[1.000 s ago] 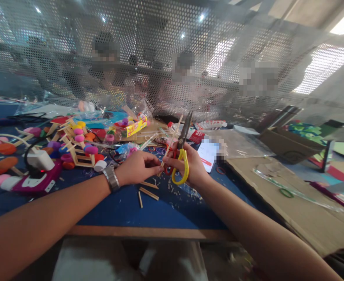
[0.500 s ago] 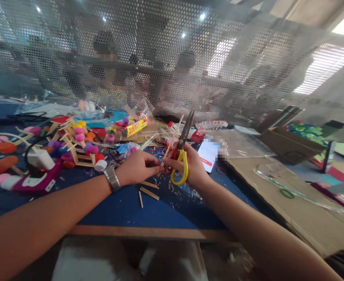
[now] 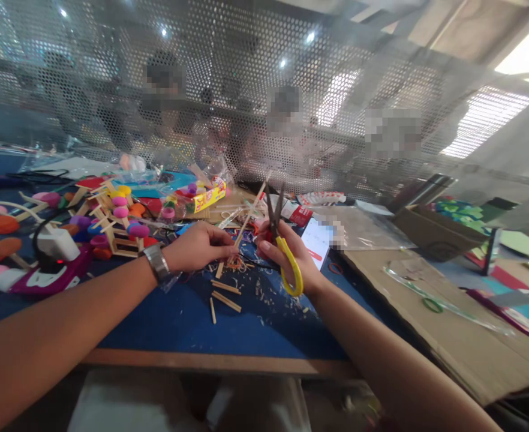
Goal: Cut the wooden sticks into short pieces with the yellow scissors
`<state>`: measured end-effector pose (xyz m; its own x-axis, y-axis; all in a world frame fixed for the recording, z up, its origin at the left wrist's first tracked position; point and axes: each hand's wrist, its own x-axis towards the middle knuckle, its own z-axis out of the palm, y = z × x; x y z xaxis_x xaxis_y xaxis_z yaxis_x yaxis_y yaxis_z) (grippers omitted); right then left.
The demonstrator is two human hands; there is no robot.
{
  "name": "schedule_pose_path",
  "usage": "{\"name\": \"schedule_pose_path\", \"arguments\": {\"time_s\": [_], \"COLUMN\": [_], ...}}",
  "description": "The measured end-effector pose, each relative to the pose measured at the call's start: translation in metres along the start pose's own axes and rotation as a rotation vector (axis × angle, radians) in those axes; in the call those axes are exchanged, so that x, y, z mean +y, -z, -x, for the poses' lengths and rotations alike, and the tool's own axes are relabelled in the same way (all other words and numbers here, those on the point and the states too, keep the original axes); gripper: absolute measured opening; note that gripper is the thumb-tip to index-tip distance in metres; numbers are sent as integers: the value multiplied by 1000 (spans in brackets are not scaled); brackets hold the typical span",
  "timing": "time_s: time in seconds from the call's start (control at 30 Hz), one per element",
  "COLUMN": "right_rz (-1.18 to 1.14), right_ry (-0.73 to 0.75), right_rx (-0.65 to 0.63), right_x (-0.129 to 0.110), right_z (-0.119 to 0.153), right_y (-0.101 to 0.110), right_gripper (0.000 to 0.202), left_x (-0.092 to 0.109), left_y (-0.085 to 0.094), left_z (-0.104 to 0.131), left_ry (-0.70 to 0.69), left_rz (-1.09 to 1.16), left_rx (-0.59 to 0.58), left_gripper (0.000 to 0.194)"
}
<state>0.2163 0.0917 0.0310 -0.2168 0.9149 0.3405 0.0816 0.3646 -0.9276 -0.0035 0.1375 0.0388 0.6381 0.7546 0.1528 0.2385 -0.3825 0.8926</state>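
Observation:
My left hand (image 3: 200, 247), with a metal watch at the wrist, pinches the lower end of a thin wooden stick (image 3: 250, 214) that slants up to the right. The fingers of my right hand (image 3: 292, 252) are wrapped round the yellow-handled scissors (image 3: 294, 273). Their dark blades point up and stand slightly apart, just right of the stick. Below my hands, several short cut sticks (image 3: 227, 301) lie on the blue table (image 3: 165, 327), among small shavings.
A purple power strip (image 3: 53, 277) with a white plug and a colourful stick structure (image 3: 125, 228) stand at the left. Behind my right hand lies a phone (image 3: 316, 240). Cardboard (image 3: 426, 324) and an open box (image 3: 439, 234) are at the right. A perforated screen (image 3: 246, 90) rises behind.
My hands have moved apart, the left one leftward. The scissor blades have opened and their handle has swung to the right. Another short stick now shows below my left hand.

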Motion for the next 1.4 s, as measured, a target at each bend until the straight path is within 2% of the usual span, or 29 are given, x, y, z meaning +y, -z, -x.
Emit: {"name": "schedule_pose_path", "arguments": {"time_s": [0.1, 0.2, 0.3, 0.43, 0.6, 0.67, 0.83, 0.93, 1.07, 1.23, 1.4], "right_rz": [111, 184, 196, 203, 225, 236, 235, 238, 257, 260, 259], "right_ry": [-44, -87, -114, -136, -179, -198, -197, -194, -168, -138, -135], "right_rx": [-198, -302, -341, -318, -325, -343, -357, -384, -447, -515, -547], "right_x": [-3, -3, -4, -8, -12, -12, -11, -12, -13, -15, -19], "right_z": [1, 2, 3, 3, 1, 1, 2, 2, 2, 1, 2], "right_y": [10, 13, 11, 11, 17, 17, 16, 16, 19, 23, 23], "right_gripper": [45, 46, 47, 48, 50, 51, 51, 51, 49, 54, 55], "left_x": [2, 5, 6, 6, 4, 5, 10, 11, 9, 10, 11], "left_y": [9, 14, 16, 15, 14, 14, 12, 10, 9, 8, 7], "left_z": [-1, 0, 0, -1, -3, -2, 1, 1, 2, 3, 3], "left_ry": [9, 6, 6, -19, -125, -168, -168, -143, -123, -136, -126], "left_rz": [137, 199, 224, 266, 492, 515, 198, 89, 64, 6, 25], "left_rx": [-11, -38, -54, -19, 158, 184, 50, -12, -85, -215, -253], "left_gripper": [27, 30, 32, 31, 29, 28, 23, 21, 17, 22, 23]}}
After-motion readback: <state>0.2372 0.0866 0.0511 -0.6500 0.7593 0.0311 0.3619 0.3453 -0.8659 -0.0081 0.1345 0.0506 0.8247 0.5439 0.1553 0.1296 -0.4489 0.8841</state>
